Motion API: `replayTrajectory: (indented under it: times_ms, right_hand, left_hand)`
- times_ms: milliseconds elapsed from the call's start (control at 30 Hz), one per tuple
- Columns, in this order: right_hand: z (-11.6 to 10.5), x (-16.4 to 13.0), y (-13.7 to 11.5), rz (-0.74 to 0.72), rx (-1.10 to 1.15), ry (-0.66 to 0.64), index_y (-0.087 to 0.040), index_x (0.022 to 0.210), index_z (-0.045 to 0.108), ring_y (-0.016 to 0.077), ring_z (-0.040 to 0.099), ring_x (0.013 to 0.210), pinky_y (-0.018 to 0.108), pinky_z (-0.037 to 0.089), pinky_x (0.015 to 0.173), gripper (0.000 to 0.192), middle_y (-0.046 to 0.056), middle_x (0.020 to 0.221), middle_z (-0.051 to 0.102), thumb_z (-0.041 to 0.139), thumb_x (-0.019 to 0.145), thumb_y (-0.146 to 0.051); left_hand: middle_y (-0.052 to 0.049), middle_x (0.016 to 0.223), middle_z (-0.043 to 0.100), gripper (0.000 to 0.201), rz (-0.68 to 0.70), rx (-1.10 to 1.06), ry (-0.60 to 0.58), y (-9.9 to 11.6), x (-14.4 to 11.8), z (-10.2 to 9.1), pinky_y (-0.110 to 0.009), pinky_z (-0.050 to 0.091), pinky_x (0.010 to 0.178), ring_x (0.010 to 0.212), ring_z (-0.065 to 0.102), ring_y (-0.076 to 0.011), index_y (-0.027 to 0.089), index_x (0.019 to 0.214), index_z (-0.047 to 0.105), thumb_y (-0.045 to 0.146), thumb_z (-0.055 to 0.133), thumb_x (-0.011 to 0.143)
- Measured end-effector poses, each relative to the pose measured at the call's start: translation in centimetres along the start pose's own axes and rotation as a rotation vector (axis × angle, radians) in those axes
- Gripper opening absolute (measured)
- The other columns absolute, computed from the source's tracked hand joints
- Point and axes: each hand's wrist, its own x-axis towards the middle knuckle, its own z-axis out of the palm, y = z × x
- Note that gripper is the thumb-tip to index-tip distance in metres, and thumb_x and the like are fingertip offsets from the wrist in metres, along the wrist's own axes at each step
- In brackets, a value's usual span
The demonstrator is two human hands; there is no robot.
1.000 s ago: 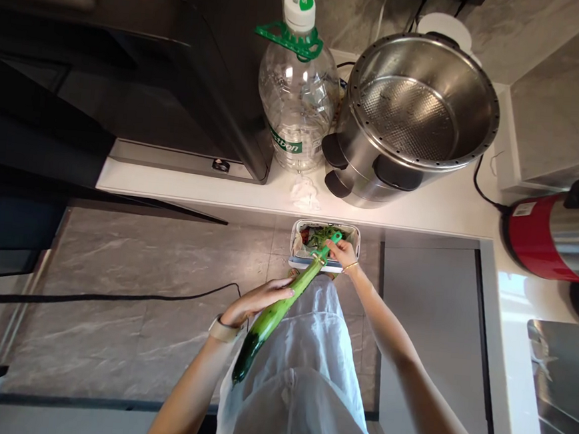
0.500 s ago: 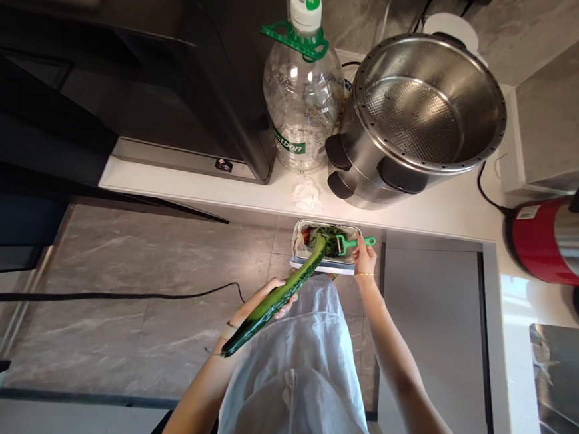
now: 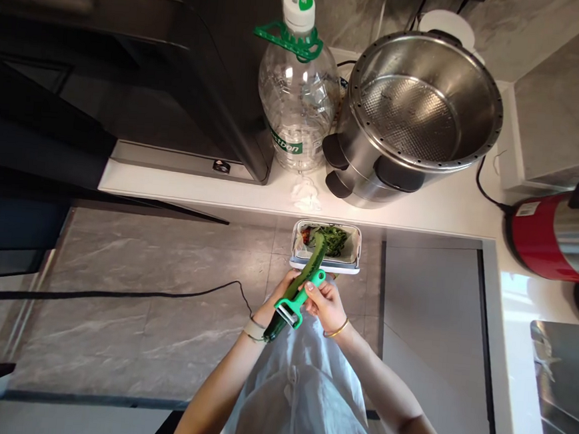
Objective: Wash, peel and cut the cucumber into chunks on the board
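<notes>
Cucumber (image 3: 312, 264) in left hand (image 3: 273, 302), green peeler (image 3: 300, 299) in right hand (image 3: 327, 307), at the waste bin (image 3: 325, 268).
Left hand was curled around the cucumber's middle, fingers partly hidden; right hand pinched the peeler handle between thumb and fingers. Cucumber lay aslant: far end over the bin's opening, dark near end beside the wristband (image 3: 254, 330) on the left wrist. Peeler head was over the near part of the cucumber; blade contact could not be determined. Bin stood below the countertop (image 3: 445, 212) edge and contained green peelings (image 3: 336, 242) plus a small amount of reddish matter (image 3: 305, 234) at its left side. On the countertop, a clear bottle (image 3: 299, 91) with a green carrying handle stood just beside a steel pot (image 3: 417, 120); crumpled white tissue (image 3: 306, 194) lay in front of the bottle.
</notes>
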Motion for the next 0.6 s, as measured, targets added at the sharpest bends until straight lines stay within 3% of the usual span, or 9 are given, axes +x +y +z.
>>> replayTrajectory:
  times_ms: [100, 200, 300, 400, 600]
  right_hand:
    - [-0.9, 0.9, -0.2, -0.005, -0.05, -0.024, -0.018, 0.07, 0.066, 0.0058, 0.036, 0.032, 0.02, 0.023, 0.034, 0.043, -0.004, 0.041, 0.052, 0.07, 0.068, -0.061]
    - [-2.1, 2.1, -0.5, -0.029, -0.087, 0.001, -0.018, 0.066, 0.064, 0.0061, 0.037, 0.032, 0.021, 0.024, 0.035, 0.043, -0.004, 0.041, 0.052, 0.069, 0.069, -0.061]
    - [-3.6, 3.7, -1.1, -0.102, -0.117, 0.086, -0.018, 0.06, 0.061, 0.0056, 0.035, 0.033, 0.021, 0.024, 0.035, 0.046, -0.004, 0.039, 0.049, 0.07, 0.068, -0.062]
    - [-5.3, 5.7, -1.8, -0.168, -0.136, 0.166, -0.017, 0.06, 0.061, 0.0057, 0.034, 0.034, 0.022, 0.024, 0.036, 0.045, -0.005, 0.038, 0.047, 0.071, 0.066, -0.061]
    - [-9.9, 10.1, -2.1, -0.191, -0.163, 0.298, -0.018, 0.058, 0.058, 0.0054, 0.033, 0.033, 0.022, 0.022, 0.035, 0.05, -0.005, 0.038, 0.045, 0.073, 0.059, -0.066]
  left_hand:
    - [0.002, 0.069, 0.056, 0.033, 0.073, 0.024, -0.016, 0.7, -0.1, 1.1, -0.029, 0.039, 0.06, 0.064, 0.05, -0.0159, 0.024, 0.086, 0.052, 0.024, 0.075, 0.062]
    - [0.001, 0.072, 0.058, 0.036, 0.06, -0.019, -0.026, 1.6, -0.3, 2.0, -0.028, 0.036, 0.056, 0.064, 0.049, -0.0159, 0.023, 0.086, 0.052, 0.025, 0.076, 0.059]
    - [-0.002, 0.071, 0.056, 0.023, -0.072, -0.143, -0.067, 2.6, -0.4, 2.6, -0.026, 0.032, 0.053, 0.062, 0.045, -0.0142, 0.02, 0.081, 0.054, 0.036, 0.067, 0.07]
    - [-0.004, 0.067, 0.052, 0.025, -0.224, -0.277, -0.162, 3.5, -0.1, 2.7, -0.025, 0.028, 0.049, 0.057, 0.038, -0.0121, 0.017, 0.075, 0.056, 0.042, 0.056, 0.079]
    - [-0.004, 0.069, 0.048, 0.025, -0.316, -0.387, -0.229, 3.7, 0.0, 1.9, -0.022, 0.021, 0.044, 0.057, 0.033, -0.0097, 0.014, 0.07, 0.057, 0.038, 0.055, 0.078]
